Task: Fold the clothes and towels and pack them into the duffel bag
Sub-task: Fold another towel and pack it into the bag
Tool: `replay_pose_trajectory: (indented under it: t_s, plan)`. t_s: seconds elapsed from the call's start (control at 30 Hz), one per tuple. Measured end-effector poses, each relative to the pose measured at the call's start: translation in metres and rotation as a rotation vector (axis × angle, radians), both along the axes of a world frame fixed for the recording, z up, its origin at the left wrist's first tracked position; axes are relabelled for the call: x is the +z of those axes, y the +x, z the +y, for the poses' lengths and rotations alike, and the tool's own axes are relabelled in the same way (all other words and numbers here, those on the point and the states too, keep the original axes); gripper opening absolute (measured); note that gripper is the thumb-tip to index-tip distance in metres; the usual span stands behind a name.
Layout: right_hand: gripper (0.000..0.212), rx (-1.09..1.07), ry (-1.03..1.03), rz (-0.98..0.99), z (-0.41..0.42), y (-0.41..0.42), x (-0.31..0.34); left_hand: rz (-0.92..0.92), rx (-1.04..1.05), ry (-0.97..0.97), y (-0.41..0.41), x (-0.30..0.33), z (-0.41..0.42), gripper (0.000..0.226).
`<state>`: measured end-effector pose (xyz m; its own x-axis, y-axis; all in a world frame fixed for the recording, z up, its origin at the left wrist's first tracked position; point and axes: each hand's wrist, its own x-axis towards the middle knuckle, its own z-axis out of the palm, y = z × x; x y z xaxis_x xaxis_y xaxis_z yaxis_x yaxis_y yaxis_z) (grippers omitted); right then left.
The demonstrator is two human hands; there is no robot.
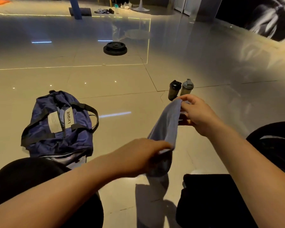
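Note:
A grey-blue towel [165,124] hangs stretched in the air between my two hands, above the tiled floor. My right hand [196,112] pinches its upper end, while my left hand [143,155] grips its lower part; the tail droops below, blurred. A navy duffel bag [59,124] with black straps and an "LVQUE" label lies on the floor to the left, its near end partly open. A black folded garment [209,199] lies on the floor at the lower right, under my right forearm.
Two shaker bottles [180,89] stand on the floor just beyond my right hand. A stack of black weight plates [115,48] lies farther out. My dark-clad knees fill the lower left and right edges. Shoes and small items sit far back.

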<state>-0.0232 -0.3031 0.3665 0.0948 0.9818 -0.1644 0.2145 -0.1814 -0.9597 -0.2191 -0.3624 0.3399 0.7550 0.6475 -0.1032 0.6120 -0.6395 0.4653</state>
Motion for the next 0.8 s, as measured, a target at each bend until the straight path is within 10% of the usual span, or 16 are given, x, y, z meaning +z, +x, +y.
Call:
replay_pose_trajectory:
  t_s: [0.33,0.53,0.8]
  plan:
    - [0.018,0.006,0.010,0.050,0.004,-0.008,0.012,0.164,-0.282,-0.078,0.039,-0.022,-0.012,0.069]
    - [0.017,-0.005,0.022,0.060,0.004,0.002,0.012,-0.066,0.287,0.038,-0.003,0.010,0.046,0.017]
    - [0.016,-0.012,0.073,-0.011,-0.006,-0.018,0.008,-0.430,0.512,0.038,-0.018,0.022,0.047,0.020]
